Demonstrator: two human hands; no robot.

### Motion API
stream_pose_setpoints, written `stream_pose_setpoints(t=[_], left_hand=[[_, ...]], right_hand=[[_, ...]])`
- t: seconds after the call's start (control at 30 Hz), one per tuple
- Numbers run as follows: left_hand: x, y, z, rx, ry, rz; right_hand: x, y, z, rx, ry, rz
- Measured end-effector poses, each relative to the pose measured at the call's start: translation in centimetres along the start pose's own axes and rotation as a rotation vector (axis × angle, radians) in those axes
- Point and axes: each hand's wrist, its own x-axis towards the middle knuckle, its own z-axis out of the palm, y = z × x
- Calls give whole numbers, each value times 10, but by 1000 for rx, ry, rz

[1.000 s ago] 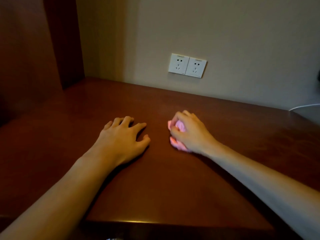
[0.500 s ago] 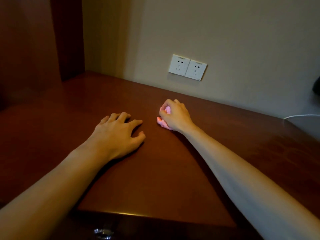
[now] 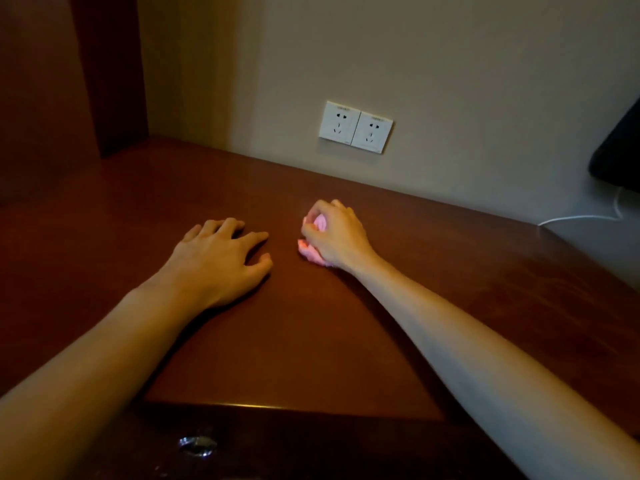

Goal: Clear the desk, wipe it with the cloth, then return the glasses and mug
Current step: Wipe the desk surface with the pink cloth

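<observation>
A pink cloth (image 3: 314, 251) was bunched up on the dark wooden bench (image 3: 311, 341), past its middle and toward the wall. It was gripped by the right hand (image 3: 337, 237), whose fingers were curled over the top of the wad so that only a pink patch between the fingers and a pink edge beneath the palm could be seen. The cloth was pressed against the bench surface under that hand.

Just to the left of the cloth, apart from it, the left hand (image 3: 221, 258) was laid palm down on the bench, with its fingers spread and slightly bent and nothing held in it. Both bare forearms were stretched across the bench from its near edge.

On the pale wall behind the bench, a pair of white sockets (image 3: 355, 126) was mounted side by side. A white cable (image 3: 581, 216) was seen at the far right, below a dark object (image 3: 620, 157) that was cut off by the picture's edge. A small metal knob (image 3: 197, 445) was visible below the bench's front edge.
</observation>
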Motion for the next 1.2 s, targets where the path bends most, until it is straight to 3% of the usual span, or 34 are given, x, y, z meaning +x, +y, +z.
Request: stream_pose_setpoints(t=[0.13,0.37,0.47,0.6,0.73,0.9,1.2], left_hand=[[1,1,-3,64,21,17],[1,44,-19,355,-23,9],[-3,76,-21,205,86,113],[-7,89,2,34,78,191],[-4,82,22,-55,121,154],[-8,83,22,-73,101,144],[-7,77,27,-101,104,185]], right_hand=[[38,2,21,-61,42,112],[-66,-10,-21,-2,-68,-94],[-132,-9,-53,54,-103,-180],[-200,7,-87,129,-137,-206],[-154,30,-76,55,-40,-125],[-77,49,-49,-41,44,111],[-193,35,-93,63,-79,-54]])
